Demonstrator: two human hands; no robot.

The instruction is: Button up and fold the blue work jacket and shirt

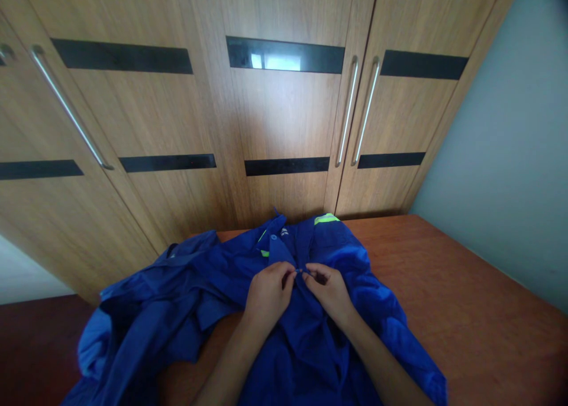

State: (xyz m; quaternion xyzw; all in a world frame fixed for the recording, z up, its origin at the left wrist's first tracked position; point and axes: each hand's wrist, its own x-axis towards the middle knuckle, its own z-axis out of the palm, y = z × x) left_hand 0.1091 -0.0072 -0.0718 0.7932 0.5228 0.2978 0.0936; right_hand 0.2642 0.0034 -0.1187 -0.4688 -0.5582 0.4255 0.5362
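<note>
A blue work jacket [306,347] with bright yellow-green reflective trim lies spread on a reddish-brown wooden surface. At the middle of its front, my left hand [271,290] pinches the fabric edge between thumb and fingers. Right beside it, my right hand [331,290] pinches the facing edge, the fingertips of both hands almost meeting. A small pale fastener, perhaps a button [299,270], shows between them; its exact kind is too small to tell. Above the hands the collar area and a round snap [274,237] are visible.
More crumpled blue cloth [146,323] spreads to the left over the wooden surface [444,293]. Behind stands a wooden wardrobe [284,116] with dark strips and metal handles [348,113]. A pale wall [510,175] bounds the right side.
</note>
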